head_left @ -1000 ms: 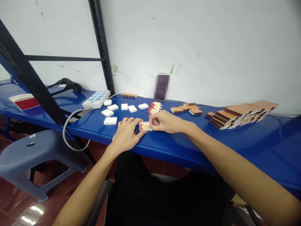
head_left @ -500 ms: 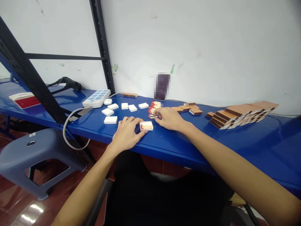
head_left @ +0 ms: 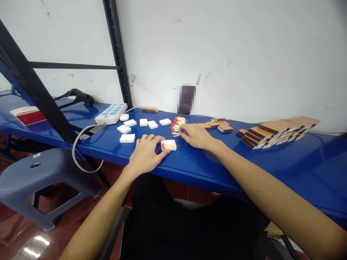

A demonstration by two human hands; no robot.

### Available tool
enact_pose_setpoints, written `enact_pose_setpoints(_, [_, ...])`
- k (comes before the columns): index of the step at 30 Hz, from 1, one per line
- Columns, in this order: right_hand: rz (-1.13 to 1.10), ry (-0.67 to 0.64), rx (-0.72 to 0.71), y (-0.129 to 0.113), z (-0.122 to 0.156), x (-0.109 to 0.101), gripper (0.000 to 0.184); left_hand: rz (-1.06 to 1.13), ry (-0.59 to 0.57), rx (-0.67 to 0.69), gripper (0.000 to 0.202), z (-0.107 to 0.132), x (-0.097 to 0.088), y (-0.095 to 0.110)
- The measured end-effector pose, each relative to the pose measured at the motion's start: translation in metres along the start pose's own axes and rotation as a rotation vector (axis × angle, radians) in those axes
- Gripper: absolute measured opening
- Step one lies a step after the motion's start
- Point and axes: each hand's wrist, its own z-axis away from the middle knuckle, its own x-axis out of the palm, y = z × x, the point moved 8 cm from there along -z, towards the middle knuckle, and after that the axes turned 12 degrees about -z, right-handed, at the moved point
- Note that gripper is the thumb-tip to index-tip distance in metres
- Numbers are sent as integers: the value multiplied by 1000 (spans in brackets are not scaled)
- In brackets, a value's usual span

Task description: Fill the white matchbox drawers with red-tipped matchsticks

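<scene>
My left hand [head_left: 146, 153] rests on the table with thumb and fingers around a white matchbox tray [head_left: 168, 148]. Several red-tipped matches [head_left: 168, 146] lie inside that tray. Just beyond it is a pile of loose matches [head_left: 177, 124] with red heads pointing left. My right hand [head_left: 194, 135] is at the near right side of the pile, thumb and forefinger pinched together at the matches. Which match lies between those fingertips, if any, is too small to make out.
Several white trays [head_left: 127, 138] lie left of my hands. Matchbox sleeves [head_left: 213, 124] lie at the back, with a tall stack of matchboxes [head_left: 271, 131] to the right. A phone [head_left: 186, 99] leans on the wall. A power strip [head_left: 111, 113] and a black rack post [head_left: 118, 47] stand left.
My right hand has shifted very slightly at the edge of the match pile. My left hand and the tray have stayed in place.
</scene>
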Motion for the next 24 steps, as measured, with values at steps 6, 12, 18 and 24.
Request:
enact_pose_setpoints(6, [60, -50, 0, 2, 0, 2, 14, -6, -2, -4, 36, 1, -1, 0])
enact_pose_setpoints(12, [0, -132, -5, 8, -1, 16, 14, -3, -5, -1, 37, 0, -1, 0])
enact_pose_setpoints(18, [-131, -36, -104, -14, 4, 4, 16, -33, -5, -38, 39, 0, 1, -2])
enact_pose_setpoints(24, [-277, -164, -179, -44, 16, 10, 13, -29, -22, -70, 39, 1, 1, -4])
